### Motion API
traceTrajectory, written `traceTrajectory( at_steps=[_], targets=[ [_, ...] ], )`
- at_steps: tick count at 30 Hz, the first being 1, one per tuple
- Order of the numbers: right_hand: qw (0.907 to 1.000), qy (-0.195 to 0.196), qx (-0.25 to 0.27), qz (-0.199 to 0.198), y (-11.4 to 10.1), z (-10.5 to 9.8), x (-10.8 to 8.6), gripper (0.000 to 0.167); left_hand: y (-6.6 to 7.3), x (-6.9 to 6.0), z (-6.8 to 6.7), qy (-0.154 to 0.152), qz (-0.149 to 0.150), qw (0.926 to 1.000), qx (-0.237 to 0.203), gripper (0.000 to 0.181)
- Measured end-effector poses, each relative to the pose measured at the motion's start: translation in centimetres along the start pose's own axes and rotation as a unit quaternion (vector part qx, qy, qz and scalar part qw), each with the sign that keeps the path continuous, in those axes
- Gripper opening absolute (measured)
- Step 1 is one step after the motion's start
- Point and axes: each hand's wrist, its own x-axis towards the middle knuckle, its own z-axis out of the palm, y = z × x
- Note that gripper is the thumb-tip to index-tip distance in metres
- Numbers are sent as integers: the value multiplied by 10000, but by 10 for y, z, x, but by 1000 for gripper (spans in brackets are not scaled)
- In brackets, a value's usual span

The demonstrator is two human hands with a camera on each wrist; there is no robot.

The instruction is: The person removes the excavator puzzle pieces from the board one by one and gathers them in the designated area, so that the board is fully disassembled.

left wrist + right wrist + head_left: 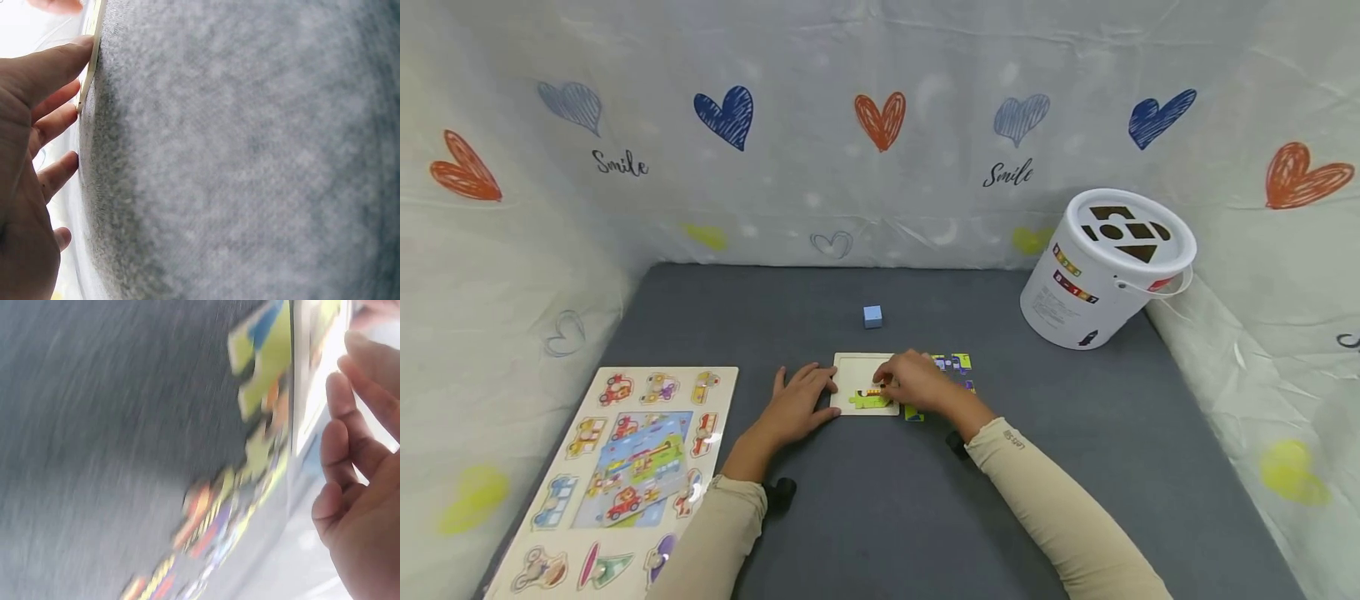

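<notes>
A shallow wooden puzzle tray (853,367) lies on the dark table, with green puzzle pieces (868,402) along its near side. My left hand (793,407) rests at the tray's left edge, fingers spread; its thumb and fingertips touch the rim in the left wrist view. Over the tray's right part, my right hand (919,381) pinches a puzzle piece at the lower right, largely covered by the fingers. In the right wrist view, glare hides the spot between thumb and forefinger. More loose puzzle pieces (958,362) lie right of the tray, partly under my right hand.
A small blue cube (872,317) sits behind the tray. At the left lies a large wooden peg board (587,400) with vehicle and toy shapes, a picture card (643,467) on top. A white shape-sorter bucket (1075,279) stands at the back right.
</notes>
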Motion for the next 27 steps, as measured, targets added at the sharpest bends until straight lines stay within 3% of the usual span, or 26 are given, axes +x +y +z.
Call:
traceTrajectory(
  at_steps=[9, 17, 27],
  targets=[
    [9981, -95, -535, -286, -7, 10, 2, 22, 2, 1, 8, 36, 73, 10000, -16, 31],
    [9985, 49, -319, -434, -8, 8, 4, 14, 0, 1, 5, 15, 48, 10000, 41, 30],
    [9998, -105, 99, -99, -11, 5, 10, 13, -1, 0, 2, -19, -40, 10000, 70, 30]
  ],
)
